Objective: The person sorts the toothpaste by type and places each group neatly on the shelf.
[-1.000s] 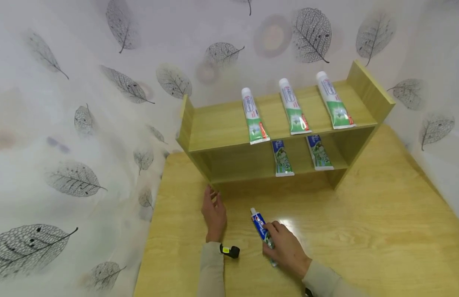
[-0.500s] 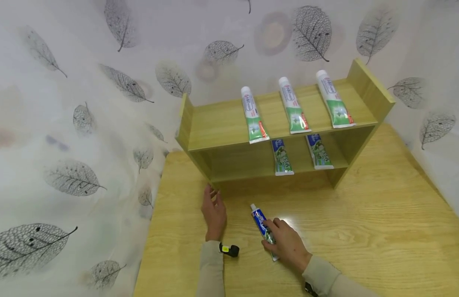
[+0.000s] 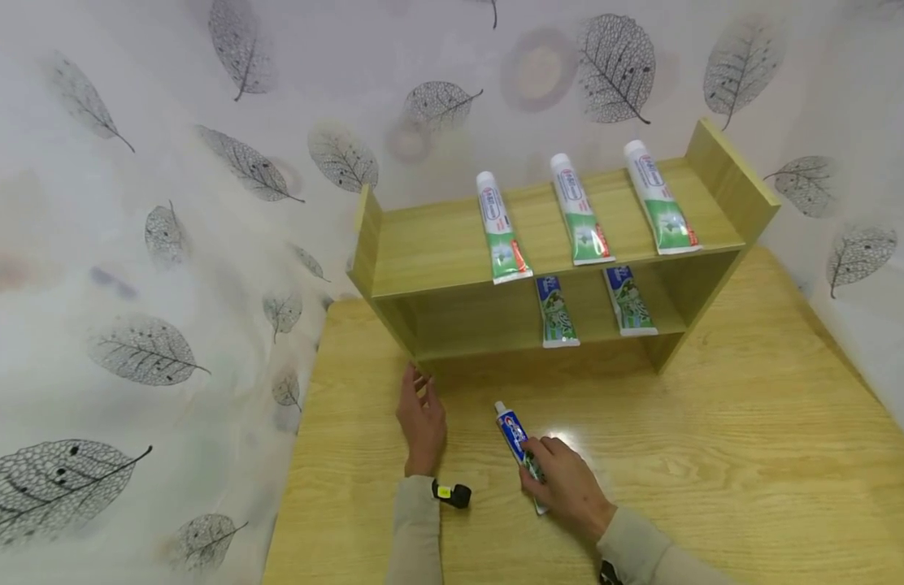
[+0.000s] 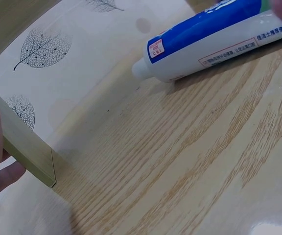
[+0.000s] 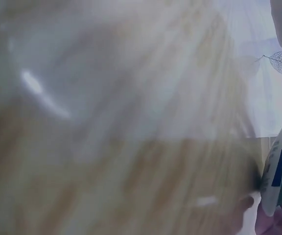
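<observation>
My right hand (image 3: 569, 487) grips a blue, white and green toothpaste tube (image 3: 514, 432) by its rear half, between thumb and fingers. Its white cap points away from me, towards the shelf; in the left wrist view the tube (image 4: 204, 41) lies close over the wood. At the lower left corner of the small two-tier wooden shelf (image 3: 437, 236) is my left hand (image 3: 423, 422). The left wrist view has its fingers (image 4: 10, 177) on either side of the side panel's foot (image 4: 40, 169). The right wrist view catches only part of the tube (image 5: 276, 178) at its edge.
On the top tier lie three white-and-green toothpaste tubes (image 3: 505, 231), (image 3: 584, 215), (image 3: 664, 203). Two blue-and-green tubes (image 3: 556, 313), (image 3: 629, 301) lie on the lower tier, to the middle and right. Leaf-patterned walls (image 3: 203, 244) border the wooden table (image 3: 752, 422).
The toothpaste tube and my right hand have shifted very slightly forward, towards the shelf. My left hand has stayed at the shelf's corner.
</observation>
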A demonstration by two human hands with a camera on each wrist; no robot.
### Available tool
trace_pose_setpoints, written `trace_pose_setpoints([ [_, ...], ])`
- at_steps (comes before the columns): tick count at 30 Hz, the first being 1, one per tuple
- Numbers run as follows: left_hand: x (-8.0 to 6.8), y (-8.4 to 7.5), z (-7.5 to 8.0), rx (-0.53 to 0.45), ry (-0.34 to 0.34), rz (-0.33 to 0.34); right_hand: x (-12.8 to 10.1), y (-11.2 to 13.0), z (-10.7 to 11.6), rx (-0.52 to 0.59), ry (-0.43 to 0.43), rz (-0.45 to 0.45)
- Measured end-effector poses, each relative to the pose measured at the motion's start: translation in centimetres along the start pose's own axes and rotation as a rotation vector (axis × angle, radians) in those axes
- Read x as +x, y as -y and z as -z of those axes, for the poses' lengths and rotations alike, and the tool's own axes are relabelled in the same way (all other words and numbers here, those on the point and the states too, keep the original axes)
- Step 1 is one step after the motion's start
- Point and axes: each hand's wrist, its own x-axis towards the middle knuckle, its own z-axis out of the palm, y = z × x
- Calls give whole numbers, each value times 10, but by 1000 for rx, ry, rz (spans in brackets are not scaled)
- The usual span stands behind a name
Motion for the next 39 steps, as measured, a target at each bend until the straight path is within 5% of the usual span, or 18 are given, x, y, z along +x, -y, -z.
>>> trace_pose_setpoints([
  [13, 3, -4, 1, -2, 7, -13, 12, 0, 14, -22, -135, 117],
  [39, 1, -4, 2, 5, 4, -30, 41, 31, 65, 164, -204, 142],
])
